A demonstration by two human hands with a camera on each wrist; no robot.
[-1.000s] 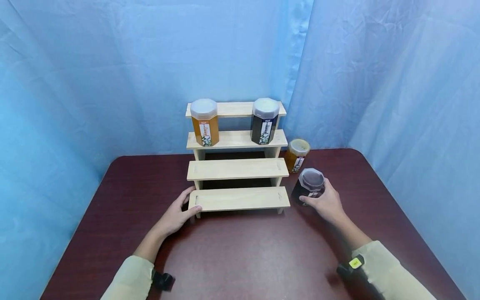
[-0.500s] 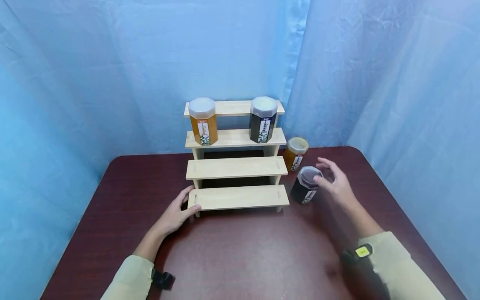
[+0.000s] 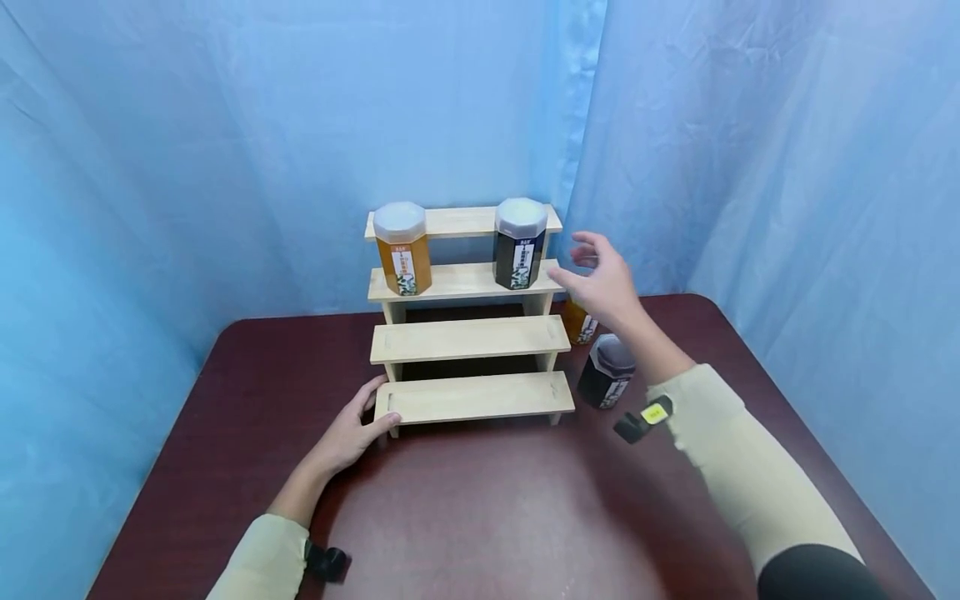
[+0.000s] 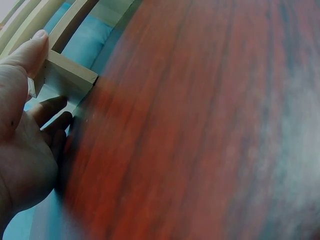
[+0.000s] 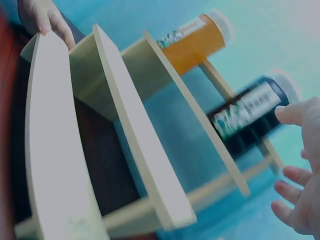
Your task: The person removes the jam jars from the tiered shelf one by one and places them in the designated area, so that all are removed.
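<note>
Lots of light blue curtain [image 3: 270,125] going on, hanging behind and down both sides of a dark red-brown table [image 3: 480,508] with some shine on it. Towards the back of that sits a pale wooden rack [image 3: 471,336] with 4 steps, like a mini staircase. Next size down: 2 pale sleeves, with the right sleeve [image 3: 738,475] reaching way further in than the left sleeve [image 3: 258,558].

Hands: the left hand [image 3: 351,433] holds the rack by the left end of its lowest step, thumb on top, fingers around the side. The right hand [image 3: 602,283] is up by the rack's right end, thumb and fingers spread well apart, nothing in its grip. Thumb tip is just beside a dark jar; can't tell if they touch.

Jars: 4 total. On the 2nd step from the top, the amber rack jar [image 3: 416,260] stands at the left and the dark rack jar [image 3: 504,258] at the right, both upright. The other 2 are on the table beside the rack's right side: the amber table jar [image 3: 576,323], partly hidden by the right arm, and the dark table jar [image 3: 600,379], nearer the person.

Tiniest stuff: 1 black wrist gadget [image 3: 327,564] per arm, plus a yellow patch [image 3: 656,413] on the right wrist.
</note>
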